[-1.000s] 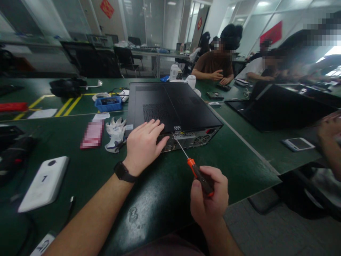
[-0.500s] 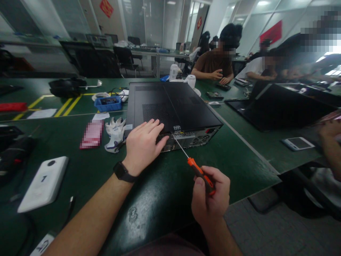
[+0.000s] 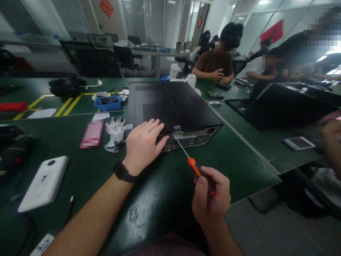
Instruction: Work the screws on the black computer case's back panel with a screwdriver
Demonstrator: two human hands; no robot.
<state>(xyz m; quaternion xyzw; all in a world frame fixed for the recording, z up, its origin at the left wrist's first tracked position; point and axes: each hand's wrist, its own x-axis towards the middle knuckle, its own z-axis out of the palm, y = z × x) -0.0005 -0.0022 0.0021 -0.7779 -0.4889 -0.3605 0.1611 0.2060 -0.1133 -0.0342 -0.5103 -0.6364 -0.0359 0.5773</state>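
A black computer case lies on its side on the green table, its rear panel with fan grille and ports facing me. My left hand rests on the near left edge of the case, fingers stretched over the top cover and thumb apart along the rear edge. My right hand is closed round the orange and black handle of a screwdriver. The screwdriver's thin shaft slants up to the left, and its tip meets the rear edge of the case, just right of my left thumb. Any screw at the tip is too small to make out.
Left of the case lie white work gloves, a pink packet and a blue bin. A white power bank sits nearer me. On the right are a phone and a black panel. Other people sit beyond.
The screwdriver handle has turned slightly in my right hand, with the thumb shifted a little. Its tip stays at the case's rear edge. My left hand has not moved.
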